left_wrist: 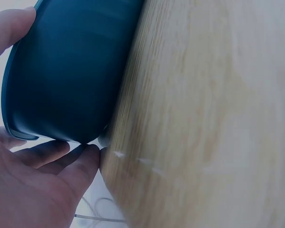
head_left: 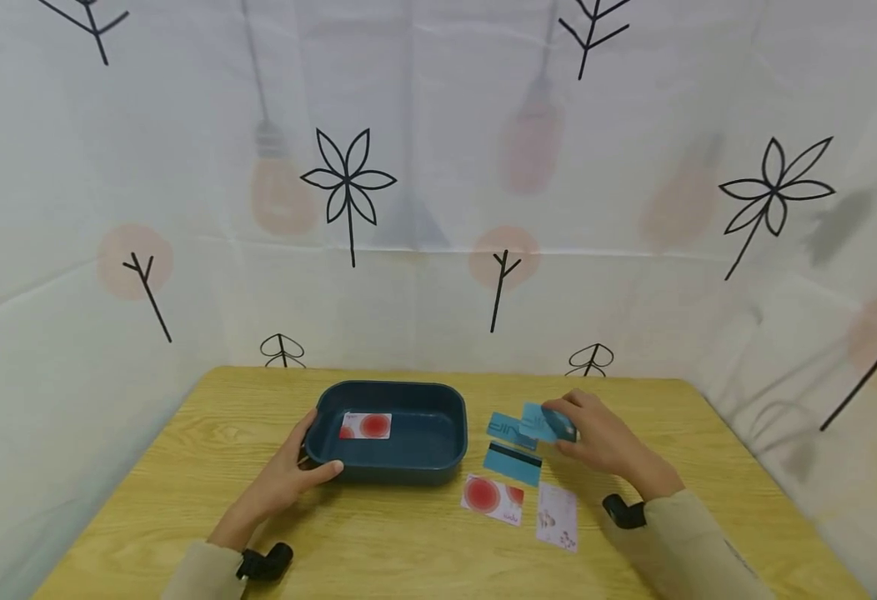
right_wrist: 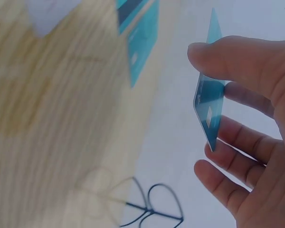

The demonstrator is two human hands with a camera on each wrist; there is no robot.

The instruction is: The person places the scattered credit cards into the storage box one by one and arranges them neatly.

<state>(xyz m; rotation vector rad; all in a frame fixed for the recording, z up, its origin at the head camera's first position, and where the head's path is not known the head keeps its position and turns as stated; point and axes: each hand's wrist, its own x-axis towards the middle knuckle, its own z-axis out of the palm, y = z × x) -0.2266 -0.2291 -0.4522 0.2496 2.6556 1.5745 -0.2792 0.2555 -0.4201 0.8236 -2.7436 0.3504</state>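
Held card [head_left: 534, 422]: pinched in right hand [head_left: 599, 435], lengthwise roughly left-right
Tray [head_left: 427, 477]: left of it, left hand [head_left: 288, 475] gripping left end

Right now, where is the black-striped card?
In the head view, the black-striped card lies right of the dark tray, next to another blue card.

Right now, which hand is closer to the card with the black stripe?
Right. The right hand is just right of the striped card; the left hand grips the tray, farther left.
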